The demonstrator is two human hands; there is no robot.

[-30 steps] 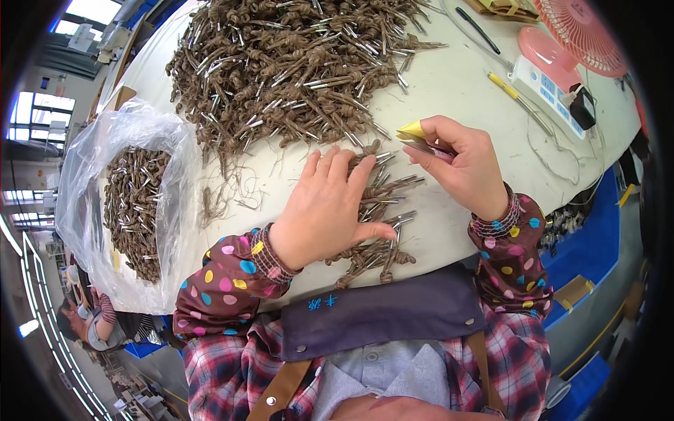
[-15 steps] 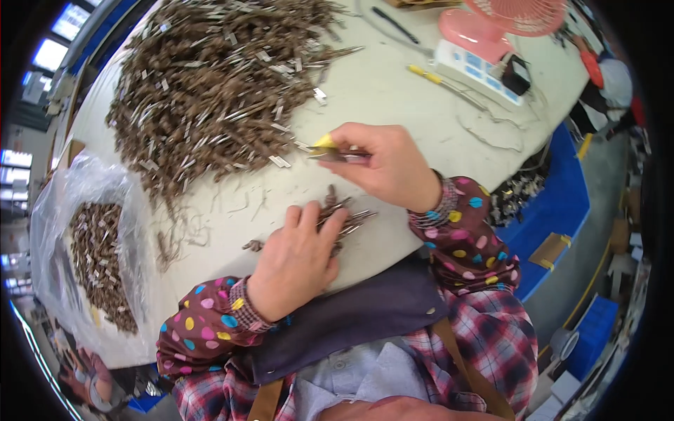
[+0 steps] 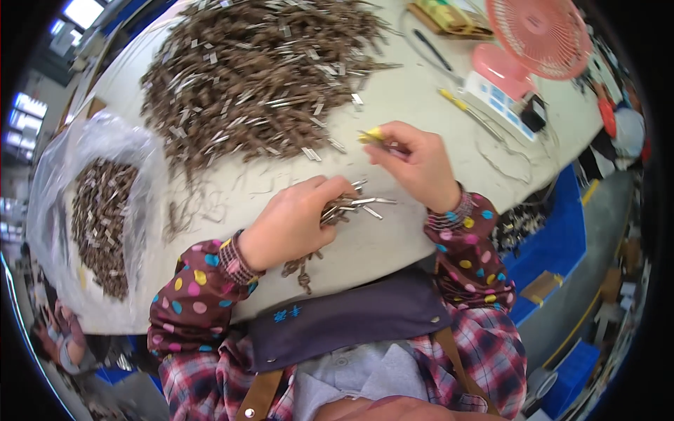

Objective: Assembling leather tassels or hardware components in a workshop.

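My left hand is closed around a bunch of brown knotted cords with shiny metal ends. The metal ends point right, and knotted tails hang below the palm, over the near part of the table. To the right of the bunch and apart from it, my right hand pinches a small metal tool like thread snips. Something yellow covers a fingertip beside the tool. Whether the tool's blades are apart cannot be made out. Beyond both hands lies a big heap of the same brown cords.
A clear plastic bag of brown cords stands at left on the pale table. At the far right are a pink fan, a white power strip, a yellow-handled tool and a black pen. A blue bin stands beside the table.
My left hand has gone from resting spread over the cords to gripping them in a bunch, raised and turned right. My right hand stays pinched on the tool. The whole view has shifted a little.
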